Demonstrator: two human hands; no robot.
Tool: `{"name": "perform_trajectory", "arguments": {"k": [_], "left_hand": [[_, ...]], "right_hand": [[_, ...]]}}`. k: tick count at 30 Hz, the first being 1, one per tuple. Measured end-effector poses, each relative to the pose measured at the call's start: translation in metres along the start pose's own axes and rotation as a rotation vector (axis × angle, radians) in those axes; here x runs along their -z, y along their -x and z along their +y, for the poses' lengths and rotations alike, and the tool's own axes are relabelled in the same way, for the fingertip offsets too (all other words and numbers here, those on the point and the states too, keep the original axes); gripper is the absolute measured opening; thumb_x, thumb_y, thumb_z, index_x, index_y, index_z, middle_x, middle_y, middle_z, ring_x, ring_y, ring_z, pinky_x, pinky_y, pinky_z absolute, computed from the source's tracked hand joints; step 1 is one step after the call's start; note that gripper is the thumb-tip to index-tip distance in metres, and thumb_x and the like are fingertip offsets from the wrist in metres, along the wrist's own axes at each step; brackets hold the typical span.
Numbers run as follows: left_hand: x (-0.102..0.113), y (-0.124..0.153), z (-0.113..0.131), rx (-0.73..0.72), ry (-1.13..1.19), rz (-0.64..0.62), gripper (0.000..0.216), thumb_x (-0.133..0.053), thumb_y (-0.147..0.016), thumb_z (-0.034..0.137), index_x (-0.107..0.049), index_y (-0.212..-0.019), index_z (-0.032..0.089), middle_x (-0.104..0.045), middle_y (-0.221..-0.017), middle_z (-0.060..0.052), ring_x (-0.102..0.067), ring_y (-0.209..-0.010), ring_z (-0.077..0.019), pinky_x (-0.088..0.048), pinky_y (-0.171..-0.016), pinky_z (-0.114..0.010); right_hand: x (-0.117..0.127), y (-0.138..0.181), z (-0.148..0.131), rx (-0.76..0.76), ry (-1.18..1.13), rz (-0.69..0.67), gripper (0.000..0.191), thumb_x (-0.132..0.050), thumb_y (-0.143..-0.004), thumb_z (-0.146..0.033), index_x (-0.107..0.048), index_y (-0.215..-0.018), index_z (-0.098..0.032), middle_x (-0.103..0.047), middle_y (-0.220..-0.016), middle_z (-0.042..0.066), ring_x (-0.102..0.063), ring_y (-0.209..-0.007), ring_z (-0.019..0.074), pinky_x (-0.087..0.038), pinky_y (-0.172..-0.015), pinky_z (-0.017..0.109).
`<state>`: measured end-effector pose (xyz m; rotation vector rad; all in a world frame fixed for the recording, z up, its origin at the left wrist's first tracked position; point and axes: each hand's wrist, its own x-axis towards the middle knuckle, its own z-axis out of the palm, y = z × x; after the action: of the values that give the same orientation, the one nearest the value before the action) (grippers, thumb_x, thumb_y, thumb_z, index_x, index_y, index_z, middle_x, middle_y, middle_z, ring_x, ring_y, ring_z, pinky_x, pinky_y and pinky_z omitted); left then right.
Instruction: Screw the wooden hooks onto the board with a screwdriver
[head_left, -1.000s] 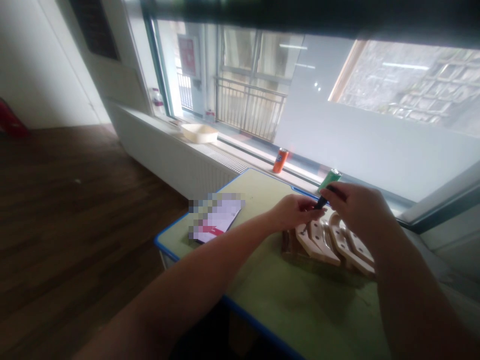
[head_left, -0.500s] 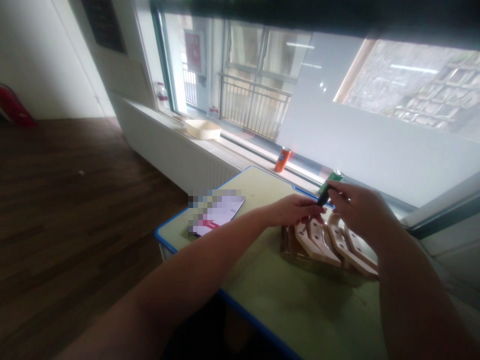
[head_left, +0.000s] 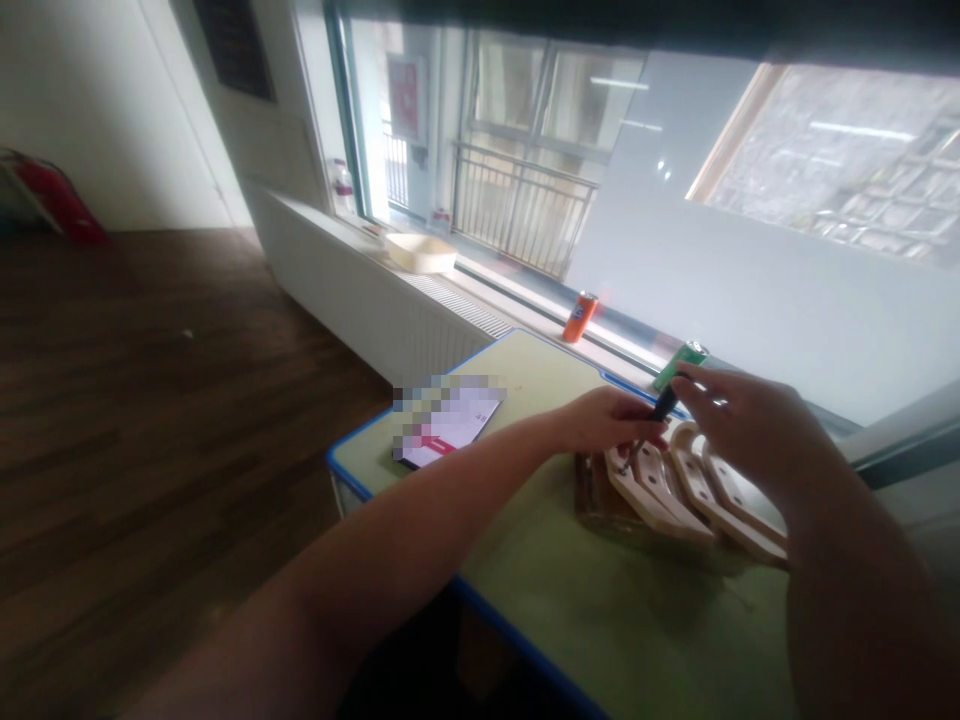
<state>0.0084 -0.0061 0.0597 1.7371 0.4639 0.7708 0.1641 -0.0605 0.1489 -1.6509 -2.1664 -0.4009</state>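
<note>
My right hand [head_left: 739, 410] pinches the top of a screwdriver [head_left: 664, 402] with a black handle. Closed around its lower end is my left hand [head_left: 611, 420]. The thin shaft slants down toward a screw hole in the leftmost of several pale, bent wooden pieces [head_left: 660, 512]. Dark holes dot these pieces, which sit side by side on a brown wooden base [head_left: 589, 495]. Part of the wood is covered by my right hand and forearm. Whether the tip is seated in a screw is too small to tell.
The base stands on a green table [head_left: 525, 520] with a blue edge. A phone [head_left: 450, 425] lies at the table's left. Along the windowsill are an orange can [head_left: 580, 317], a green can [head_left: 681, 364] and a cream tray [head_left: 420, 253]. A red fire extinguisher [head_left: 64, 200] stands far left.
The whole view has shifted slightly, so things appear further right. Both hands keep their hold on the screwdriver, whose shaft now shows more below my left hand.
</note>
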Motion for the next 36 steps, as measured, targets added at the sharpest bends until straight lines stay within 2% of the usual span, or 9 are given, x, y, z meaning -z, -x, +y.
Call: {"name": "perform_trajectory", "arguments": {"k": [4, 7, 10, 14, 18, 23, 26, 32, 36], "left_hand": [[0.0, 0.004, 0.008, 0.033, 0.051, 0.022, 0.037, -0.059, -0.078, 0.039, -0.064, -0.102, 0.012, -0.068, -0.089, -0.009, -0.052, -0.05, -0.0048, -0.041, -0.048, -0.022], [-0.001, 0.006, 0.012, 0.022, 0.01, 0.194, 0.05, -0.067, -0.07, 0.044, -0.06, -0.108, 0.012, -0.067, -0.082, -0.008, -0.055, -0.053, -0.0069, -0.042, -0.05, -0.022], [-0.001, 0.007, 0.014, -0.047, -0.039, 0.296, 0.05, -0.073, -0.063, 0.043, -0.062, -0.1, 0.012, -0.066, -0.082, -0.006, -0.055, -0.06, -0.0077, -0.043, -0.055, -0.022], [-0.001, 0.007, 0.014, -0.135, -0.156, 0.225, 0.033, -0.069, -0.066, 0.042, -0.066, -0.081, 0.013, -0.061, -0.068, 0.0, -0.05, -0.06, -0.0071, -0.039, -0.058, -0.022], [0.001, 0.006, 0.013, -0.119, -0.108, 0.076, 0.033, -0.06, -0.076, 0.042, -0.067, -0.088, 0.013, -0.064, -0.075, -0.002, -0.049, -0.057, -0.006, -0.039, -0.056, -0.023], [0.006, 0.009, 0.018, -0.057, 0.01, -0.102, 0.025, -0.053, -0.083, 0.029, -0.063, -0.102, 0.016, -0.066, -0.096, -0.005, -0.052, -0.053, -0.004, -0.04, -0.052, -0.023], [0.007, 0.013, 0.02, -0.025, 0.009, -0.111, 0.025, -0.056, -0.081, 0.031, -0.063, -0.099, 0.016, -0.066, -0.089, -0.004, -0.055, -0.056, -0.0058, -0.039, -0.051, -0.021], [0.006, 0.011, 0.015, -0.181, -0.224, 0.083, 0.028, -0.069, -0.067, 0.039, -0.064, -0.076, 0.013, -0.058, -0.064, 0.001, -0.051, -0.056, -0.0068, -0.038, -0.053, -0.022], [0.012, 0.009, 0.013, -0.162, -0.25, -0.025, 0.025, -0.056, -0.08, 0.035, -0.066, -0.085, 0.013, -0.063, -0.069, -0.001, -0.053, -0.056, -0.0072, -0.041, -0.056, -0.022]], "right_hand": [[0.004, 0.002, -0.007, -0.086, -0.198, -0.037, 0.035, -0.05, -0.082, -0.037, -0.067, -0.107, -0.019, -0.066, -0.065, 0.004, -0.06, -0.056, 0.0196, -0.044, -0.053, 0.032], [0.006, 0.003, -0.013, -0.156, -0.32, -0.019, 0.029, -0.056, -0.078, -0.039, -0.069, -0.098, -0.022, -0.066, -0.066, 0.002, -0.058, -0.055, 0.0177, -0.043, -0.052, 0.031], [0.006, 0.003, -0.016, -0.205, -0.224, 0.029, 0.026, -0.061, -0.073, -0.041, -0.07, -0.086, -0.022, -0.063, -0.061, 0.002, -0.054, -0.052, 0.0158, -0.039, -0.05, 0.03], [0.007, 0.003, -0.021, -0.239, -0.093, 0.076, 0.027, -0.062, -0.071, -0.047, -0.067, -0.074, -0.02, -0.06, -0.059, 0.002, -0.051, -0.05, 0.0144, -0.038, -0.05, 0.029], [0.01, 0.002, -0.026, -0.217, -0.115, 0.02, 0.032, -0.059, -0.074, -0.048, -0.065, -0.082, -0.018, -0.066, -0.071, 0.007, -0.058, -0.061, 0.0186, -0.044, -0.058, 0.032], [0.013, 0.004, -0.018, -0.258, -0.467, -0.161, 0.036, -0.062, -0.074, -0.041, -0.067, -0.104, -0.022, -0.071, -0.089, 0.007, -0.064, -0.076, 0.0211, -0.049, -0.069, 0.035], [0.012, 0.008, -0.01, -0.304, -0.681, -0.15, 0.036, -0.067, -0.069, -0.036, -0.07, -0.102, -0.024, -0.071, -0.093, 0.007, -0.065, -0.08, 0.0213, -0.05, -0.071, 0.034], [0.011, 0.008, -0.024, -0.317, -0.153, 0.002, 0.033, -0.065, -0.066, -0.052, -0.075, -0.079, -0.023, -0.069, -0.066, 0.004, -0.06, -0.058, 0.0197, -0.043, -0.055, 0.034], [0.01, 0.006, -0.027, -0.202, -0.013, 0.003, 0.036, -0.058, -0.073, -0.052, -0.074, -0.088, -0.023, -0.068, -0.062, 0.003, -0.06, -0.058, 0.0194, -0.042, -0.057, 0.033]]}}
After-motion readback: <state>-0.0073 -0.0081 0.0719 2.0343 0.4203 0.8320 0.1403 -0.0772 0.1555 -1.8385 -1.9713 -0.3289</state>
